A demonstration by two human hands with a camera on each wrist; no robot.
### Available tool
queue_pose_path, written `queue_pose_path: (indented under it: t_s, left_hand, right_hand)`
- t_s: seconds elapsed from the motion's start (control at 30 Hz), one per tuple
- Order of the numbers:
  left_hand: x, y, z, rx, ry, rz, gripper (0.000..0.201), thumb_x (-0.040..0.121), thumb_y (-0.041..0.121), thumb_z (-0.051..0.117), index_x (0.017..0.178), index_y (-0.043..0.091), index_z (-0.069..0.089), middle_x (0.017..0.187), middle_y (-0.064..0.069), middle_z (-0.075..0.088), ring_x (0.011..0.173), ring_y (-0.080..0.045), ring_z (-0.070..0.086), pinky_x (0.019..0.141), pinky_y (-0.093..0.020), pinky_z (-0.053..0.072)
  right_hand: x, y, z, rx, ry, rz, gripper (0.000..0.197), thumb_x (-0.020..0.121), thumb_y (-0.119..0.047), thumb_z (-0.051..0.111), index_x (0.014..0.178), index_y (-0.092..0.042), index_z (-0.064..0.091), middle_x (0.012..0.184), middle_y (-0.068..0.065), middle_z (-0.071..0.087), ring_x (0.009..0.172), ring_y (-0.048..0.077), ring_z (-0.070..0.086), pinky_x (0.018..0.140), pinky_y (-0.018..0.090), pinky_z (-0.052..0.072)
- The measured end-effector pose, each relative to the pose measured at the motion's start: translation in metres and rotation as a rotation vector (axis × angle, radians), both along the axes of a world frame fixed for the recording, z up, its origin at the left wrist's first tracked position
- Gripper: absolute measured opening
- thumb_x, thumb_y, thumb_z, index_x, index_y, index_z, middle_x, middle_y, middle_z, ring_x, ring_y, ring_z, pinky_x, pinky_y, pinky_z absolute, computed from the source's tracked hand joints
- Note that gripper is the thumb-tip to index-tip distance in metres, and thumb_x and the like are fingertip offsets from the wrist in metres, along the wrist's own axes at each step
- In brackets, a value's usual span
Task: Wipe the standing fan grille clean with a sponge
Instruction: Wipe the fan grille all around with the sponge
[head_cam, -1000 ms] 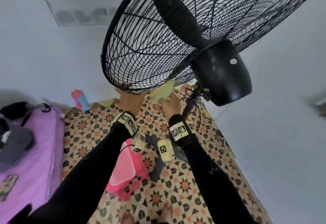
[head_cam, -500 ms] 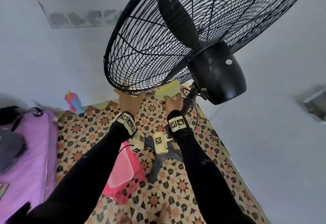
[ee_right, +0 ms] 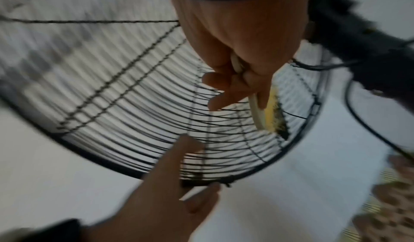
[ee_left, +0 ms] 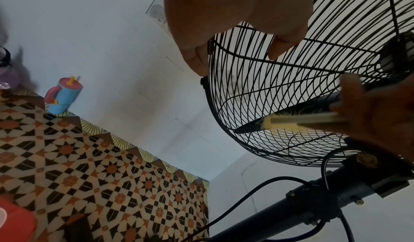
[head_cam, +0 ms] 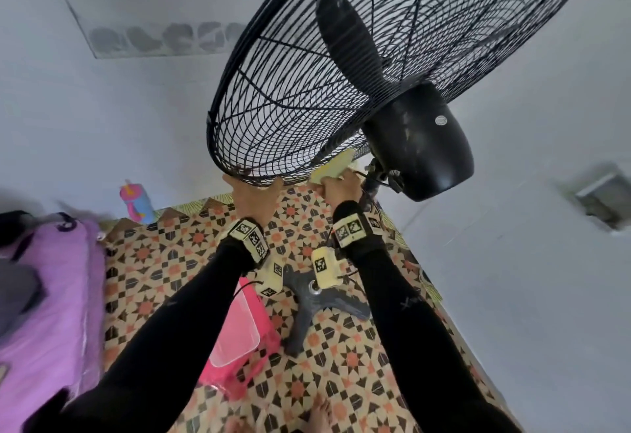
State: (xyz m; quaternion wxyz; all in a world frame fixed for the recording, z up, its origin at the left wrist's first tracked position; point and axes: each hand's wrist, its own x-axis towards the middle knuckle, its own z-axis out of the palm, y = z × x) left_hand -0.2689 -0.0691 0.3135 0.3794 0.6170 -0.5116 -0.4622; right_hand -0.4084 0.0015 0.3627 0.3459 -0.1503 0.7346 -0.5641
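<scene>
- Under the lower rim of the black wire fan grille [head_cam: 273, 118], both hands are raised; the wiping step is in hand, it seems, at the bottom back of the cage near the black motor housing [head_cam: 423, 146].
- The right hand [head_cam: 339, 187] pinches a flat yellow sponge with a pale backing [head_cam: 333, 168]; in the right wrist view the fingers [ee_right: 226, 93] are curled along its edge, and the yellow face lies against the wires, darkened with grime at its far end.
- The left hand [head_cam: 254, 198] steadies the grille from below. In the left wrist view its thumb and fingers curl onto the rim and wires, so it grips the cage.
- The sponge lies just beside the left hand, between it and the fan's neck joint [ee_left: 367, 160], and touches the grille's lower wires.
- Next, the sponge probably needs sliding along the wires toward unwiped sections, with the left hand bracing so the head does not swing.
- One risk: a black power cord [ee_left: 257, 189] hangs near the pole and could snag the right wrist.
- Below lie a patterned tile floor [head_cam: 177, 262], a pink plastic container [head_cam: 239, 333] and a blue and pink cup [head_cam: 136, 202].
</scene>
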Motion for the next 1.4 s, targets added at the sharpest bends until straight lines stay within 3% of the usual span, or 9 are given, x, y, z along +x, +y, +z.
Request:
queue_pose_path:
  t_s: [0.2,0.37,0.47,0.63,0.77,0.93,1.1,1.27,1.4]
  left_hand:
    - [0.001,0.000,0.003,-0.003,-0.002,-0.006,0.124,0.089,0.042,0.079,0.162,0.001,-0.013,0.154,-0.016,0.051,0.137,-0.034,0.051,0.107,-0.033,0.044]
    - [0.000,0.006,0.008,0.010,-0.007,0.005,0.122,0.089,0.042,0.079,0.162,0.002,-0.011,0.153,-0.018,0.050,0.136,-0.035,0.052,0.109,-0.039,0.047]
    - [0.002,0.004,0.010,0.015,0.008,-0.003,0.122,0.089,0.042,0.080,0.163,0.003,-0.009,0.154,-0.018,0.047,0.137,-0.035,0.051,0.109,-0.039,0.048]
    - [0.002,0.004,0.009,-0.016,0.002,0.009,0.117,0.086,0.042,0.081,0.161,0.002,0.001,0.146,-0.015,0.056,0.129,-0.034,0.058,0.105,-0.039,0.050]
    - [0.002,0.006,0.006,-0.017,0.022,0.009,0.115,0.083,0.044,0.081,0.161,0.008,0.004,0.138,-0.006,0.055,0.112,-0.027,0.064,0.103,-0.036,0.052]
    - [0.005,0.004,0.011,-0.009,0.023,-0.014,0.120,0.089,0.040,0.080,0.162,0.002,-0.007,0.157,-0.014,0.046,0.139,-0.031,0.050,0.099,-0.022,0.036]
    - [0.001,0.007,0.014,0.028,0.000,-0.001,0.122,0.089,0.042,0.079,0.162,0.001,-0.010,0.157,-0.017,0.046,0.141,-0.034,0.048,0.112,-0.037,0.041]
    - [0.000,0.011,0.015,0.014,0.008,0.013,0.112,0.090,0.036,0.079,0.161,0.001,0.000,0.152,-0.017,0.050,0.136,-0.034,0.051,0.108,-0.035,0.043]
    - [0.002,0.006,0.014,0.013,-0.007,0.002,0.118,0.088,0.040,0.080,0.162,0.001,-0.004,0.153,-0.019,0.050,0.136,-0.035,0.052,0.109,-0.038,0.044]
  right_hand:
    - [0.005,0.039,-0.002,-0.103,-0.016,0.004,0.013,0.089,0.000,0.062,0.085,-0.012,0.065,0.081,0.003,0.070,0.045,0.011,0.056,0.045,0.022,0.044]
    - [0.006,0.009,-0.001,-0.047,-0.100,-0.107,0.039,0.093,0.000,0.061,0.118,-0.029,0.058,0.082,0.013,0.073,0.050,0.010,0.055,0.047,0.022,0.044]
    - [0.016,0.010,0.005,-0.045,-0.022,-0.047,0.017,0.088,-0.003,0.063,0.102,-0.008,0.070,0.080,0.008,0.070,0.041,0.006,0.052,0.040,0.020,0.041]
    - [0.006,0.038,-0.013,-0.066,-0.103,-0.062,0.010,0.087,-0.005,0.064,0.079,-0.011,0.062,0.072,0.004,0.065,0.040,0.009,0.044,0.040,0.020,0.036]
    - [0.007,0.010,-0.007,-0.037,-0.048,-0.124,0.020,0.093,-0.001,0.059,0.096,-0.020,0.062,0.090,0.016,0.073,0.048,0.008,0.058,0.045,0.022,0.043]
    - [0.019,0.035,-0.001,-0.113,-0.083,0.095,0.028,0.094,0.000,0.059,0.117,-0.013,0.066,0.096,0.007,0.068,0.045,0.002,0.050,0.043,0.016,0.040]
    - [-0.015,0.045,-0.009,-0.097,-0.190,0.020,0.033,0.094,-0.002,0.061,0.126,-0.005,0.059,0.086,0.004,0.064,0.050,0.005,0.050,0.044,0.018,0.039]
    - [-0.004,0.002,0.001,-0.031,0.040,-0.006,0.037,0.093,-0.006,0.063,0.127,-0.019,0.059,0.120,0.013,0.068,0.080,0.020,0.073,0.064,0.028,0.056]
    - [0.008,0.032,0.006,-0.048,0.240,0.112,0.038,0.094,-0.008,0.061,0.131,-0.011,0.062,0.102,0.009,0.072,0.044,0.009,0.059,0.045,0.026,0.050]
